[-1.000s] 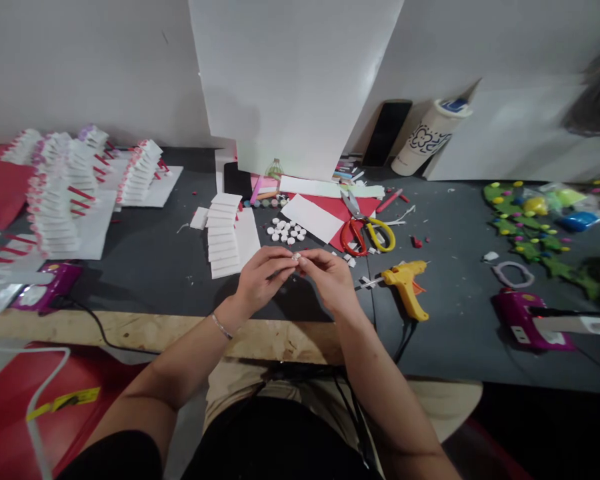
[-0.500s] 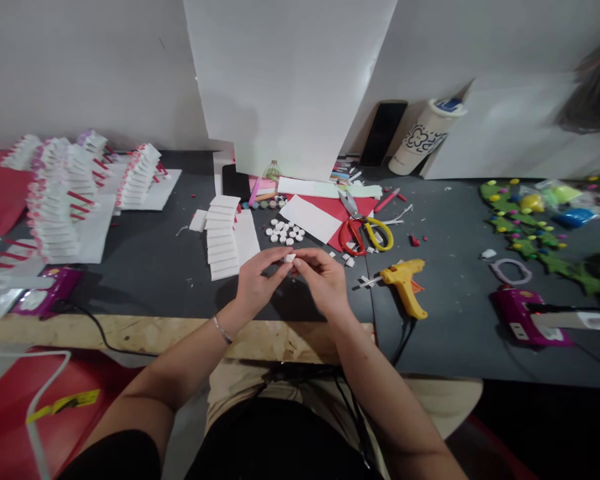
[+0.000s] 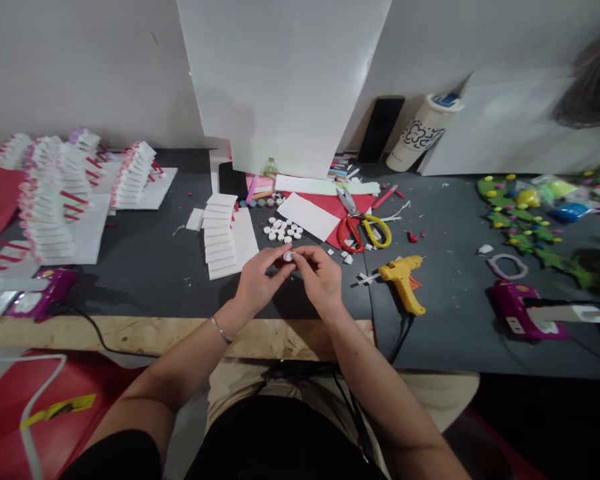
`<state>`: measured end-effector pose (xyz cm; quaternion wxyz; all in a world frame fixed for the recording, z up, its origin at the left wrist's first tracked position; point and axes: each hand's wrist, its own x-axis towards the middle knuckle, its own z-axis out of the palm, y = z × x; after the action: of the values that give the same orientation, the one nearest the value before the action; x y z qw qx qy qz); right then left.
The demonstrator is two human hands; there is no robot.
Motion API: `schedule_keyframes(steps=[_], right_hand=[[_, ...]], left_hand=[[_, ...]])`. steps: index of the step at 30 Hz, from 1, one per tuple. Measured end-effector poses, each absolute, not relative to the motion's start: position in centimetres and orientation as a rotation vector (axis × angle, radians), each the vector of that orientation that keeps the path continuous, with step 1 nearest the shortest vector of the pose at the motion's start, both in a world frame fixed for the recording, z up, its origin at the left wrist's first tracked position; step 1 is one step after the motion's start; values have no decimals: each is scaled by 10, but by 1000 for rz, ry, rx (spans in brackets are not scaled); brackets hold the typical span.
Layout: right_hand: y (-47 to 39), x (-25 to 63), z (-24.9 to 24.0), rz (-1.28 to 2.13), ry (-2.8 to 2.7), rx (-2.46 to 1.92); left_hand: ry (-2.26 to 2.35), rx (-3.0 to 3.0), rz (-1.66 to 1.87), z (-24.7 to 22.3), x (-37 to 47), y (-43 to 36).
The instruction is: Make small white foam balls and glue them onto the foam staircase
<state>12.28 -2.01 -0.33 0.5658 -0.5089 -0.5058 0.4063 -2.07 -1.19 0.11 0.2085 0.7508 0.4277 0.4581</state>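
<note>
Between the fingertips of both hands is a small white piece (image 3: 287,257), rounded in outline; its exact kind is too small to tell. My left hand (image 3: 260,279) pinches it from the left, and my right hand (image 3: 321,277) meets it from the right with thumb and forefinger. Just beyond the fingers lies a cluster of small white discs (image 3: 283,231). Left of them, a stepped row of white foam strips (image 3: 220,240) stands on a white sheet (image 3: 245,237). To the right are scissors (image 3: 353,217) with one red and one yellow handle.
A yellow glue gun (image 3: 403,281) lies right of my hands, its cord running off the front edge. Finished-looking white stepped models (image 3: 50,220) stand at left. A tumbler (image 3: 420,133) and a phone (image 3: 380,130) lean at the back. Purple power strips (image 3: 523,310) sit at the right and left.
The white piece has been turned between my fingertips and now shows a rounder face. Both hands stay in nearly the same place; the whole view has shifted slightly.
</note>
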Motion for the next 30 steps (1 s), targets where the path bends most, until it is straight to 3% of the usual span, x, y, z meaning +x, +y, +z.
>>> schedule_keyframes(steps=[30], right_hand=[[-25, 119, -4, 774, -1259, -1175]], left_hand=[[1210, 1835, 1361, 2, -13, -13]])
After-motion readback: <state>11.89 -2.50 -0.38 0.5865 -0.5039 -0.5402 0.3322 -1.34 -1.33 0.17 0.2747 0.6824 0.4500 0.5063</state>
